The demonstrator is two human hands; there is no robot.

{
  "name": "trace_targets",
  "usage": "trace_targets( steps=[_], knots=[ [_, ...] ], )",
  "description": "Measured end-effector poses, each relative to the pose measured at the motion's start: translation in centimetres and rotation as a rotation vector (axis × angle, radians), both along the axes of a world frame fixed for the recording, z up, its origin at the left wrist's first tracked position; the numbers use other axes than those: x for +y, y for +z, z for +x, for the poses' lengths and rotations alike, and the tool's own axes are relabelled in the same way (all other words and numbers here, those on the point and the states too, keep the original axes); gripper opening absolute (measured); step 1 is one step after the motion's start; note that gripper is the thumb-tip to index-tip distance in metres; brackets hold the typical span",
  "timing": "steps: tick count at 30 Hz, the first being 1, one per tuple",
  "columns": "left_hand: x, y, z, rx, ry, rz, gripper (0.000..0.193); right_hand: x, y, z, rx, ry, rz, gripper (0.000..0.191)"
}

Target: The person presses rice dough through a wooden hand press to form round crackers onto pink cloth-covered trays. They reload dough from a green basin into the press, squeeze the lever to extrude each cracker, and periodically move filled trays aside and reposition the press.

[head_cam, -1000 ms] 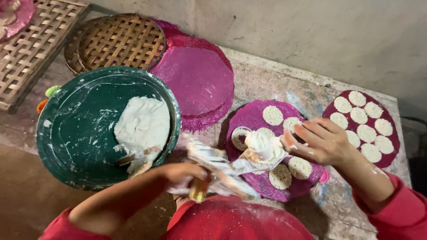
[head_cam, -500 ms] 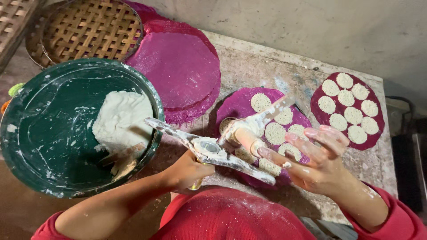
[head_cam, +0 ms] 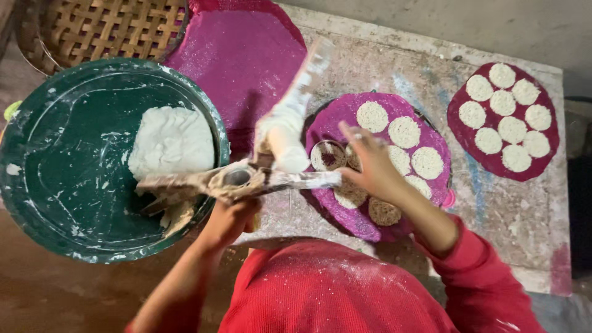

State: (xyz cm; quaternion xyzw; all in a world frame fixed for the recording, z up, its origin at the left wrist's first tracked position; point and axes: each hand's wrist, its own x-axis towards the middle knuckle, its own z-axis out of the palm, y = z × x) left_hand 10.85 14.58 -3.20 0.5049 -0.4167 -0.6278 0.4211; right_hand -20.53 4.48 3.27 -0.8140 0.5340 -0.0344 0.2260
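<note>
Left hand (head_cam: pixel 227 217) was clenched around a dough-caked press tool (head_cam: pixel 246 179), held level over the gap between the green basin (head_cam: pixel 58 203) and the magenta tray (head_cam: pixel 376 228). One blurred arm of the tool stood raised, carrying a white dough lump (head_cam: pixel 282 137). Right hand (head_cam: pixel 370 165) lay with fingers spread, released, over the tray, touching the tool's near end; it grasped nothing that could be made out. The tray carried round white discs (head_cam: pixel 427 163). A dough mass (head_cam: pixel 169 140) sat in the basin. A second filled tray (head_cam: pixel 502 163) lay well apart on the worktop (head_cam: pixel 524 222).
</note>
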Motion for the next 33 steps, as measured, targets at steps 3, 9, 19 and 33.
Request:
trace_targets(
  steps=[3, 9, 19, 33],
  knots=[
    [1.6, -1.9, 0.5, 0.053, 0.113, -0.064, 0.009, -0.8, -4.5, 1.8, 0.178, 0.068, 0.058, 0.116],
    [4.0, -4.8, 1.8, 0.185, 0.283, -0.189, 0.017, -3.4, -5.8, 2.2, 0.09, -0.018, 0.192, 0.122],
    [5.9, -7.3, 2.7, 0.104, 0.433, -0.073, 0.021, -4.0, -6.0, 2.8, -0.009, 0.261, -0.144, 0.07],
    [5.6, -7.2, 1.4, 0.255, 0.389, -0.094, 0.019, -3.7, -9.7, -0.9, 0.127, 0.261, -0.245, 0.032]
  ],
)
